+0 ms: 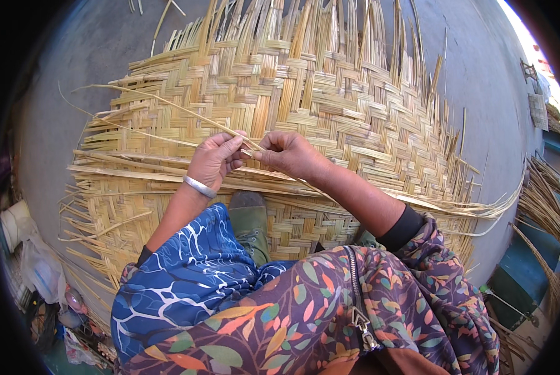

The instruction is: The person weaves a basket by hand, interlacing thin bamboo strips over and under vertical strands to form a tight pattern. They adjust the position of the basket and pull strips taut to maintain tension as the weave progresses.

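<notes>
Between my two hands is a long, thin, straw-coloured reed strip (179,109), its far part reaching up and left over the mat. My left hand (211,160), with a silver bangle at the wrist, pinches the strip between thumb and fingers. Close beside it, my right hand (292,155) grips the strip with thumb and bent forefinger; a pale end shows between the two hands. Below them lies a wide woven reed mat (349,103), in a zigzag pattern with loose ends at its edges. A second thin strip (144,132) curves left from near my left hand.
Loose long reed strips (417,199) lie across the mat under my hands. My green shoe (249,225) stands on the mat. Grey floor (480,94) surrounds it. Plastic bags (44,275) sit at the left, and bundled dry stalks (542,194) lie at the right.
</notes>
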`<state>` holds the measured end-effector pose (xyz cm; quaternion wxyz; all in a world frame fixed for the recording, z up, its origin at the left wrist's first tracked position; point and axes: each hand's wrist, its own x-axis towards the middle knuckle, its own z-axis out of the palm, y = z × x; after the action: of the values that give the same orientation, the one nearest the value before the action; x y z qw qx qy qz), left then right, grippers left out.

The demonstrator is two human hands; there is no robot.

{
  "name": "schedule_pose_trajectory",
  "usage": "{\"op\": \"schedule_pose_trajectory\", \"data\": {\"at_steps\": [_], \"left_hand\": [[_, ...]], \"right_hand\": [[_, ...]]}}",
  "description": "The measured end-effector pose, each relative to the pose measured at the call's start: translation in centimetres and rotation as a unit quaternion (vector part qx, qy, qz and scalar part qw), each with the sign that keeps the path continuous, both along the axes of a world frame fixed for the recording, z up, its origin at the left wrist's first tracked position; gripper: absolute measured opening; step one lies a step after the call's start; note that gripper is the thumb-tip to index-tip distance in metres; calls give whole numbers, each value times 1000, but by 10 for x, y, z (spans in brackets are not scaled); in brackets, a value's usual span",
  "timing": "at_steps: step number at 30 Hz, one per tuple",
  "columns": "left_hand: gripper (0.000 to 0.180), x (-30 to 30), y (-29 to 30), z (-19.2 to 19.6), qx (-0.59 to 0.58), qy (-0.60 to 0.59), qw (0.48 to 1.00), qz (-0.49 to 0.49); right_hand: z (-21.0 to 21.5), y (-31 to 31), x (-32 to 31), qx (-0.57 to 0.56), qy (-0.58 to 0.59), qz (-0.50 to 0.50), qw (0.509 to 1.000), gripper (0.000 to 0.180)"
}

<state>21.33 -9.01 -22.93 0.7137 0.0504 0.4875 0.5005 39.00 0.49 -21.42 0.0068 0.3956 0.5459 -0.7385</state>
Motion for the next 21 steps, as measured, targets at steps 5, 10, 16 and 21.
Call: {"op": "schedule_pose_trajectory", "data": {"at_steps": [5, 10, 16, 21], "left_hand": [[11, 0, -2, 4, 20, 4, 1000, 24], [9, -4, 0, 7, 72, -45, 996, 41], [9, -9, 0, 12, 92, -50, 993, 55], [10, -11, -7, 5, 102, -41, 990, 85]], "right_hand": [[8, 2, -1, 28, -25, 55, 998, 20], [15, 7, 1, -222, 38, -18, 974, 17], [9, 7, 6, -407, 114, -35, 906, 19], [7, 2, 6, -452, 155, -51, 877, 22]]}}
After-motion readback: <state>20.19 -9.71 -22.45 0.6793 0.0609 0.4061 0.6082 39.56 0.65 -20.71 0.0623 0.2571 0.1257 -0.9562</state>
